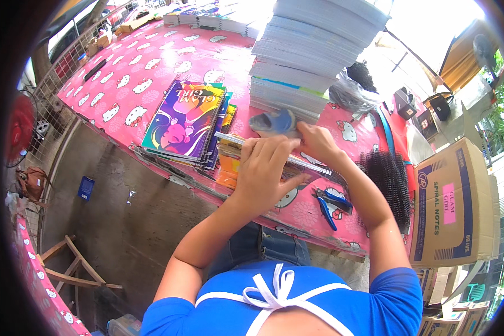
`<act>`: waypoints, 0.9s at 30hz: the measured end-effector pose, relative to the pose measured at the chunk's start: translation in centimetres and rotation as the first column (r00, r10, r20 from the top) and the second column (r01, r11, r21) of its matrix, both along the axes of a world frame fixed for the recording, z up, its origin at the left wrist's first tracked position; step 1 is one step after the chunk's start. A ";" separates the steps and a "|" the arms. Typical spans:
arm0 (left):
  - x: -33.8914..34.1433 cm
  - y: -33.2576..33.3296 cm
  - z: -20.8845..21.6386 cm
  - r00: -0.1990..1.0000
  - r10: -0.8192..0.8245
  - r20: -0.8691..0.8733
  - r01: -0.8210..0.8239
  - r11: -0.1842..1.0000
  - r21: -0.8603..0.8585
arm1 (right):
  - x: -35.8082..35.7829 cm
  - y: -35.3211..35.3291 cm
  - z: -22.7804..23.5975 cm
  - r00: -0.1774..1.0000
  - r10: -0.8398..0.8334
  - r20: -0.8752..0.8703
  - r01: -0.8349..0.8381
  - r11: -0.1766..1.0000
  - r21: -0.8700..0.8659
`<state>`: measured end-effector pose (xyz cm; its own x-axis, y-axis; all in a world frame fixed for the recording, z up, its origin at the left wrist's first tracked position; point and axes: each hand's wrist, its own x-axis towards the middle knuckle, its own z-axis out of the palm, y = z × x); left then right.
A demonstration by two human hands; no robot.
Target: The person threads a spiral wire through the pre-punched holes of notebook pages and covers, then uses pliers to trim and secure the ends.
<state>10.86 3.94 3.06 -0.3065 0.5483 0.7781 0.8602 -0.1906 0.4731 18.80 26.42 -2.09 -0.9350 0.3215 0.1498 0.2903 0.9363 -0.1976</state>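
Between my hands a notebook (229, 139) is tilted up on edge, its white page edges facing up. My left hand (266, 171) is closed over it, fingers across the top and thumb on the near side. My right hand (318, 144) is pinched at its far side; what the fingertips hold is hidden. A dark spiral coil (333, 175) shows along the notebook's right end. Just beyond the hands is a rounded blue-and-grey object (277, 122). Blue-handled cutting pliers (329, 206) lie on the table near my right forearm.
Colourful spiral notebooks (185, 120) are piled at left on the pink patterned tablecloth (117, 95). A tall stack of paper blocks (305, 56) stands behind the hands. Black coils (387, 185) lie at right, beside a cardboard box (459, 201). A wooden frame (75, 266) is at lower left.
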 end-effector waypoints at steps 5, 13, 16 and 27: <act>-0.7 0.6 -1.1 0.999 -0.020 -0.042 0.020 1.000 0.006 | 6.0 -1.6 2.8 0.643 -0.365 -0.673 -0.557 0.380 -0.739; -0.8 0.2 0.2 0.996 -0.075 0.057 0.080 0.991 -0.107 | 8.7 -2.8 5.8 0.731 -0.161 -0.664 -0.655 0.109 -0.748; -1.5 -0.2 1.1 0.992 0.057 -0.114 -0.067 0.994 -0.086 | 7.6 -2.0 6.2 0.977 -0.072 -0.202 -0.030 0.886 -0.463; -4.4 -1.5 -0.1 0.995 0.093 0.025 -0.089 0.987 -0.131 | 3.4 -2.3 6.0 0.875 -0.026 -0.483 -0.275 0.795 -0.541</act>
<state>6.42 2.44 2.94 -0.3826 0.6129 0.6914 0.8555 -0.0476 0.5156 22.21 24.16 3.88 -0.8470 0.3705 0.3813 -0.0824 0.6171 -0.7825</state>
